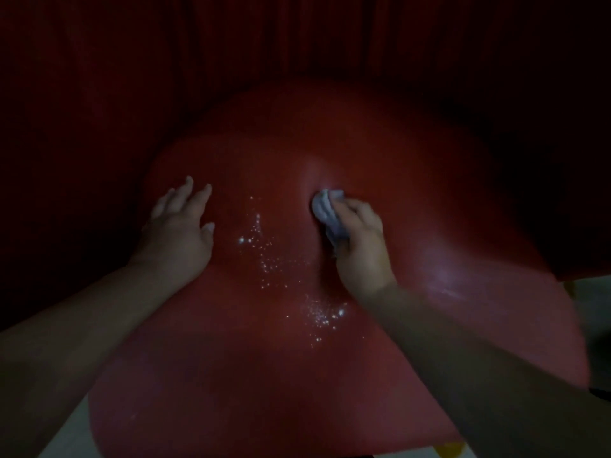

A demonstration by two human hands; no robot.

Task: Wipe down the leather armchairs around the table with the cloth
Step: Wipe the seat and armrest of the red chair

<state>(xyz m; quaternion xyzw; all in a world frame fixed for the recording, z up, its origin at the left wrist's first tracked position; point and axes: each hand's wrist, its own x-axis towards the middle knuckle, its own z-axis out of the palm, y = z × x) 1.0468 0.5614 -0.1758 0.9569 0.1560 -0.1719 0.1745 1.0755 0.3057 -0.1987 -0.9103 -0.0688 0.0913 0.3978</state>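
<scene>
Wet red leather, a wadded cloth mid-wipe.

Nearest on the armchair [271, 375], glinting droplets [264, 256] suggest a slick surface. Left of them the left hand [180, 226] rests flat, fingers straight, steadying. Just right, the right hand [358, 239] grips the bunched cloth [325, 209]: soft, light, best held balled. Beyond hangs a curtain [297, 38].

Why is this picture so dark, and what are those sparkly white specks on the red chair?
Head view: the light is very dim, so the top and left edges fall almost to black. The specks are bright glints between the left hand and the right hand, which grips the cloth, likely droplets. A soft sheen lies on the armchair at right. The wide lens bulges its outline, and the edges look blurred.
</scene>
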